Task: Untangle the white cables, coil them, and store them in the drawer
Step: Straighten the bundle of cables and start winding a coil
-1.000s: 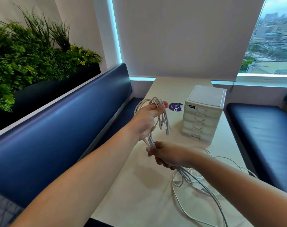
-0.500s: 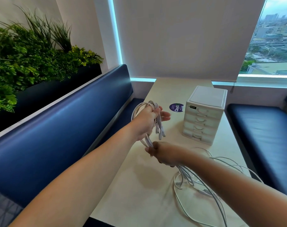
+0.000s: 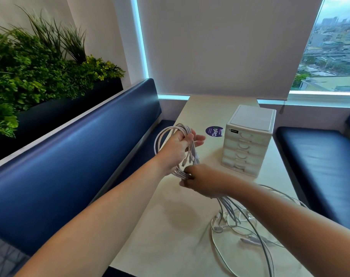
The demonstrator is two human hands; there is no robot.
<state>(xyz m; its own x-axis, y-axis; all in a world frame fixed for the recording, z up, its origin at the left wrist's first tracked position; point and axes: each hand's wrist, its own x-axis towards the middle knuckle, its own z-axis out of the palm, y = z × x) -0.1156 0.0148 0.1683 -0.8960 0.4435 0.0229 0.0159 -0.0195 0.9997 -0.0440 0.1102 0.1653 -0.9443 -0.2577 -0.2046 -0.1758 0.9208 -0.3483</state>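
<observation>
Holds the white cables (image 3: 163,136) in the air just above the left edge of the table (image 3: 166,232), about midway along it, wound in several loops round the left hand (image 3: 177,149). Pins the strands under the thumb, with the other fingers reaching out loosely toward the far right. Lets a few plug ends dangle from the coil, just below that hand. Grips the same bundle with the right hand (image 3: 203,181), fingers curled tight round the strands directly under the coil, nearly touching the left hand. Trails the rest down from the right hand to a loose tangle (image 3: 240,222), spread in overlapping curves on the table toward its near right corner. Faces a white drawer unit (image 3: 248,144) standing by the right edge, past the hands and apart from them, with its small drawers all pushed in. Shows a round purple sticker (image 3: 214,131) flat on the table, just left of the unit. Sits between a dark blue bench (image 3: 70,156) along the left edge and another along the right. Looks on to green plants (image 3: 40,66) above the left bench, a pale blind (image 3: 220,47) past the far edge and a window (image 3: 333,47) at upper right.
</observation>
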